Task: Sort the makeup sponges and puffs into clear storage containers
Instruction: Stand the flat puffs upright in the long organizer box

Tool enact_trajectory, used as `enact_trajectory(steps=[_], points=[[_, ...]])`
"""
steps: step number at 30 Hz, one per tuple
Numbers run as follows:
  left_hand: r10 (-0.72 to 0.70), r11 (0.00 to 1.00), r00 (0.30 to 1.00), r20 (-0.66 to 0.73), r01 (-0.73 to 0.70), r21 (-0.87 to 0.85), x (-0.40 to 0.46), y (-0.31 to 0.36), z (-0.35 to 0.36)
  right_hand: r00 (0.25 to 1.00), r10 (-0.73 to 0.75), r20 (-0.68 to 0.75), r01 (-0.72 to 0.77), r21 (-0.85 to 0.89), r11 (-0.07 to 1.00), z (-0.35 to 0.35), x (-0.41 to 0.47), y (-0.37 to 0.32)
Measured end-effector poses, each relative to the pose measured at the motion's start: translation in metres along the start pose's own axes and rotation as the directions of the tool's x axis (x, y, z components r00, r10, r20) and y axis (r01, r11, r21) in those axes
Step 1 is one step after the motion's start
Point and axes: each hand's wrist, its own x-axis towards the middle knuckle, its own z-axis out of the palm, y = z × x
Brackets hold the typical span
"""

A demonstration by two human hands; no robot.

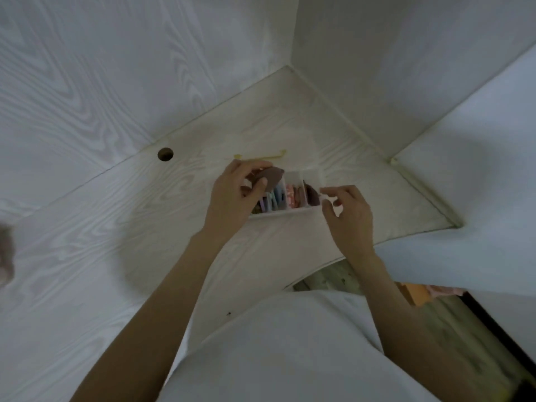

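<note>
A clear divided container (285,212) stands on the white wood-grain desk (116,227). Its left compartment holds several pastel sponges (274,197), the middle one pink patterned puffs (294,194), the right one a dark brown puff (313,194). My left hand (232,198) hovers over the left end of the container and grips a brown puff (268,177) between thumb and fingers. My right hand (348,213) is at the container's right end, fingers curled and apart, fingertips at the rim; whether it touches the rim is unclear.
A yellow thin item (261,156) lies just behind the container. A round cable hole (165,154) is in the desk at the back left. Walls close the desk's back and right side. A blurred pinkish object (5,256) sits at the left edge.
</note>
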Motion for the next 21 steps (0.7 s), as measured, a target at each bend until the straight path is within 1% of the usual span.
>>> enact_trajectory(steps=[2,3,5,7,9,11,13,16,21], points=[[0.127,0.991,0.985,0.117,-0.132,0.035,0.021,0.015,0.018,0.996,0.083,-0.015,-0.084,-0.054,0.995,-0.006,-0.001,0.022],[0.177,0.980,0.971,0.162,-0.189,0.067,0.031,0.020,0.026,0.996,0.094,-0.001,-0.094,-0.076,0.993,-0.004,-0.002,0.028],[0.252,0.950,0.936,0.246,-0.287,0.123,0.050,0.025,0.042,0.996,0.071,0.048,-0.065,-0.116,0.991,0.003,-0.003,0.031],[0.299,0.917,0.894,0.334,-0.366,0.159,0.066,0.027,0.057,0.997,0.036,0.064,-0.024,-0.175,0.984,0.010,-0.005,0.029],[0.309,0.897,0.867,0.391,-0.403,0.184,0.075,0.024,0.067,0.999,-0.001,0.036,0.009,-0.221,0.975,0.017,-0.004,0.027],[0.311,0.888,0.854,0.418,-0.418,0.194,0.080,0.019,0.073,0.999,-0.040,-0.007,0.038,-0.237,0.971,0.020,-0.003,0.025],[0.321,0.869,0.839,0.440,-0.445,0.215,0.081,0.015,0.075,0.999,-0.034,0.004,0.034,-0.208,0.978,0.023,-0.003,0.021],[0.348,0.816,0.787,0.509,-0.522,0.248,0.081,0.009,0.074,1.000,-0.011,0.016,0.014,-0.152,0.988,0.026,-0.002,0.017],[0.338,0.793,0.727,0.598,-0.562,0.235,0.084,0.006,0.078,1.000,-0.022,0.020,0.026,-0.194,0.981,0.024,-0.004,0.018]])
